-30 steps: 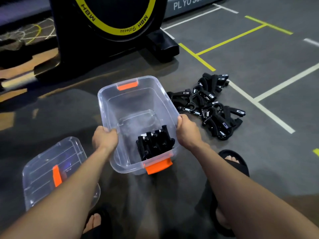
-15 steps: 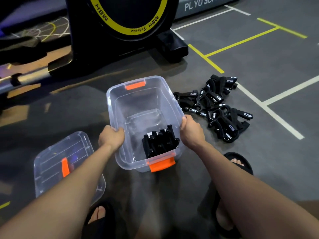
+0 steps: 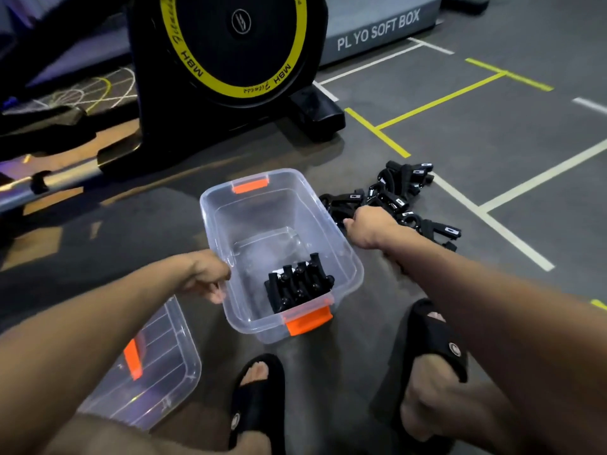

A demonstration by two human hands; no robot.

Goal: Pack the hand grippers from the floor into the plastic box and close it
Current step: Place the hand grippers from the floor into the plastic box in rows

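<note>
Head view: the clear, rounded-rectangular plastic box (image 3: 215,221) w/ 2 orange latches sits open on the dark grey matte floor (image 3: 492,133), its thin glossy walls see-through. Inside, at the near right corner, a tight row of black hand grippers (image 3: 297,284) stands packed, knobby handle ends up. The left hand (image 3: 205,274) rests at the box's left rim, fingers curled, knuckles up; can't tell if it actually clamps the rim or just touches it. The right hand (image 3: 369,224) reaches past the box's right side into the loose heap of black hand grippers w/ small white labels (image 3: 407,198) on the floor, just beside the box; fingers are hidden under the hand, so grip can't be told. The clear ribbed plastic lid w/ an orange strip (image 3: 157,372) lies flat on the floor at the near left, partly under the left forearm. 2 black slide sandals (image 3: 437,349) show below. Behind: a black exercise machine w/ a yellow-ringed round disc (image 3: 230,44) and a grey pad lettered "PL YO SOFT BOX" (image 3: 377,31). White and yellow tape lines cross the floor.
</note>
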